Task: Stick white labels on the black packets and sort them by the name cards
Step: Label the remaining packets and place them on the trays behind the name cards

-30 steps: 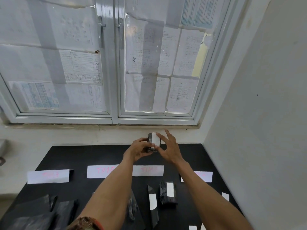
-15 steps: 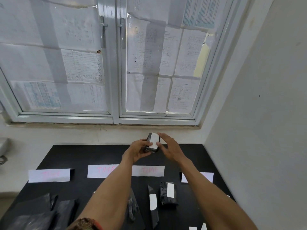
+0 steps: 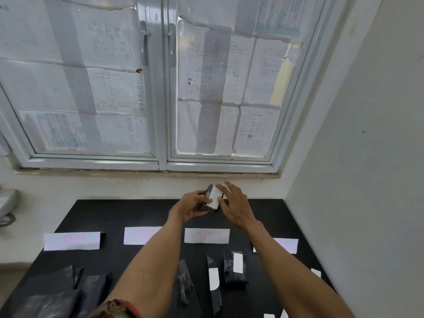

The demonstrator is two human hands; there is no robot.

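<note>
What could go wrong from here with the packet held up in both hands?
1. The left hand holds the black packet in mid-air while the right hand presses the white label; it may stick crooked.
2. The name cards read faint and the arms cover two, so mis-sorting is possible.

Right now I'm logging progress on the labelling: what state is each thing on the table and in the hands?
Left hand: gripping the held packet.
Right hand: fingers spread, pressing on the label.
Held packet: raised off the table, white label on it.
Packet by the third card: lying flat, labelled.
Name cards: flat in a row.
Window: shut, papered over.
</note>
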